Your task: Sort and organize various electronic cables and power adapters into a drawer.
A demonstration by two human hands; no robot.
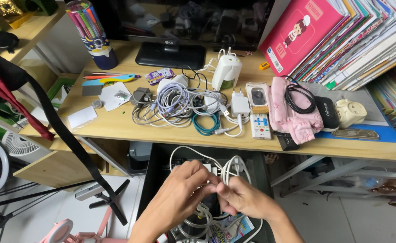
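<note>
My left hand (180, 191) and my right hand (243, 198) meet below the front edge of the wooden desk (117, 126). Both pinch a bundle of white cable (231, 168), looped above my fingers, with one strand arcing off to the left. More white coils (195, 222) hang under my hands. On the desk straight ahead lies a tangle of grey and white cables (175, 103), a teal coiled cable (205, 123), a white plug adapter (240, 104) and a white remote (261, 126).
A monitor stand (171, 56) sits at the back. Leaning books (355, 40) fill the right, with pink cloth (292, 114) and a black cable (300, 96) before them. A pen tube (92, 33) stands back left. A black strap (58, 130) crosses the left. A fan (20, 146) sits low left.
</note>
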